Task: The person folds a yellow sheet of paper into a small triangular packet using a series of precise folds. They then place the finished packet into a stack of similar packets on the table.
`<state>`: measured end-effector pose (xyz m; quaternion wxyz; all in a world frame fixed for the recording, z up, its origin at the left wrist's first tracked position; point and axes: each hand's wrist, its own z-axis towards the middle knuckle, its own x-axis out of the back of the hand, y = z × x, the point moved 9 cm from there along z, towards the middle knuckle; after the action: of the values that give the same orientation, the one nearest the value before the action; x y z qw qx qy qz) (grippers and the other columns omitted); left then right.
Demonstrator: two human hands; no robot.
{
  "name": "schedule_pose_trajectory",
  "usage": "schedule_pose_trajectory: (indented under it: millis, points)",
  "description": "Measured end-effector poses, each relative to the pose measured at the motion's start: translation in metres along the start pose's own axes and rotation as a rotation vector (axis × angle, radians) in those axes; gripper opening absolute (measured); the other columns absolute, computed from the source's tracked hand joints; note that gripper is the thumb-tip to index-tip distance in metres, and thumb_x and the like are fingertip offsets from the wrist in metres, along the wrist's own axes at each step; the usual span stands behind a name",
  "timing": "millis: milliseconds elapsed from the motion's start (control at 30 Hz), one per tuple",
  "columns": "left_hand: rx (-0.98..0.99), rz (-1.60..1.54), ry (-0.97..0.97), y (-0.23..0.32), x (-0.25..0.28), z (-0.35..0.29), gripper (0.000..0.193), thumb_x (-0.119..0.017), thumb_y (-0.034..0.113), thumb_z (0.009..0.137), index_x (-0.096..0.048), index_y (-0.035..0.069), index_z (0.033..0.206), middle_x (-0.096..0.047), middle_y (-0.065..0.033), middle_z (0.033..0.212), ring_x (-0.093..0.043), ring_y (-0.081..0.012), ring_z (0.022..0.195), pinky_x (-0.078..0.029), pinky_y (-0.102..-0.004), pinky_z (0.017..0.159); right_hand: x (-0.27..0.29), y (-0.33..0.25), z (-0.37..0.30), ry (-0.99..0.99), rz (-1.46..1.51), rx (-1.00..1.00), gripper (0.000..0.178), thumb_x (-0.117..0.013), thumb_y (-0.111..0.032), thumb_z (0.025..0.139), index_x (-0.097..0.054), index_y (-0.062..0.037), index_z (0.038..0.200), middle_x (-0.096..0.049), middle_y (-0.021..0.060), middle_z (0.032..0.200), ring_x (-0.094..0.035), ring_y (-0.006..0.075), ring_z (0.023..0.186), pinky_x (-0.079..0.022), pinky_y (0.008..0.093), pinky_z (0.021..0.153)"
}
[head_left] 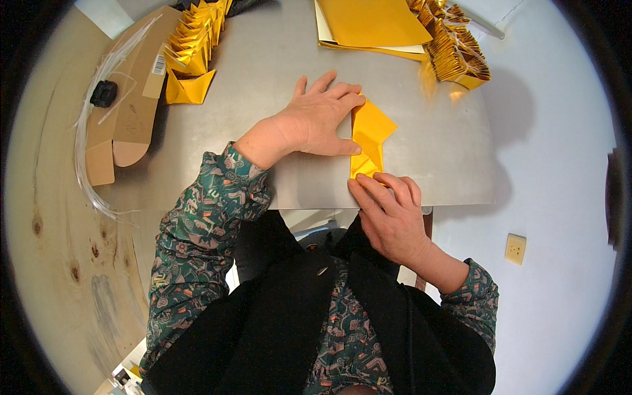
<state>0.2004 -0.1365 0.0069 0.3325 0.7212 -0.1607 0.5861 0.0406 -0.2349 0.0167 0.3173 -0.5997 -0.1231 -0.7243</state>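
A partly folded sheet of gold paper [370, 131] lies on the metal table near its front edge, with a slanted flap jutting out to the right. My left hand [321, 118] rests along the paper's left side with fingers spread. Its thumb touches the lower part and a fingertip the top corner. At the near end, the bent fingers of my right hand [395, 214] are pressed together on the paper's folded edge; its thumb is mostly hidden beneath.
Back left, a row of folded gold paper pieces [191, 56] stands beside an opened cardboard box [128, 112] with white plastic strands [82, 131]. A stack of gold sheets [375, 23] lies at the back, next to bundled pleated gold paper [457, 52]. A white wall [553, 171] borders the right.
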Motion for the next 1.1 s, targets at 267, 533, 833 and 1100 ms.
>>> schedule_pose_trajectory:
  millis: [267, 533, 833, 1100]
  points:
    - [0.022, 0.002, -0.023, 0.000, 0.002, 0.003, 0.089, -0.082, 0.052, 0.081, -0.047, 0.014, 0.155, -0.039, -0.0074, 0.166, -0.021, -0.0404, 0.159, -0.016, -0.0678, 0.126, 0.002, 0.004, 0.003, -0.024, -0.031, 0.059, 0.059, -0.072, -0.009, 0.080, -0.064, -0.0104, 0.139, -0.056, 0.0030, 0.144, -0.049, 0.0271, 0.131, -0.037, 0.0531, 0.114]
    - [-0.001, -0.006, -0.024, 0.003, 0.004, 0.003, 0.092, -0.086, 0.049, 0.079, -0.047, 0.014, 0.155, -0.040, -0.0075, 0.165, -0.021, -0.0408, 0.159, -0.018, -0.0686, 0.125, 0.022, 0.003, -0.016, 0.074, 0.042, -0.091, 0.055, -0.069, -0.005, 0.083, -0.065, -0.0092, 0.138, -0.059, 0.0042, 0.147, -0.048, 0.0255, 0.138, -0.032, 0.0539, 0.117]
    - [-0.001, 0.013, -0.018, 0.004, 0.004, 0.004, 0.091, -0.086, 0.052, 0.079, -0.048, 0.013, 0.152, -0.041, -0.0083, 0.164, -0.021, -0.0412, 0.159, -0.020, -0.0701, 0.124, 0.018, 0.005, -0.013, 0.020, -0.039, -0.077, 0.057, -0.067, -0.005, 0.083, -0.063, -0.0084, 0.140, -0.059, 0.0036, 0.149, -0.047, 0.0240, 0.140, -0.030, 0.0528, 0.118]
    - [-0.034, -0.008, -0.005, 0.003, 0.005, 0.004, 0.091, -0.086, 0.052, 0.080, -0.048, 0.012, 0.152, -0.041, -0.0091, 0.163, -0.023, -0.0427, 0.158, -0.021, -0.0703, 0.124, 0.015, -0.006, -0.017, 0.028, 0.039, -0.087, 0.064, -0.067, -0.006, 0.083, -0.058, -0.0046, 0.146, -0.055, 0.0073, 0.154, -0.045, 0.0245, 0.144, -0.027, 0.0533, 0.121]
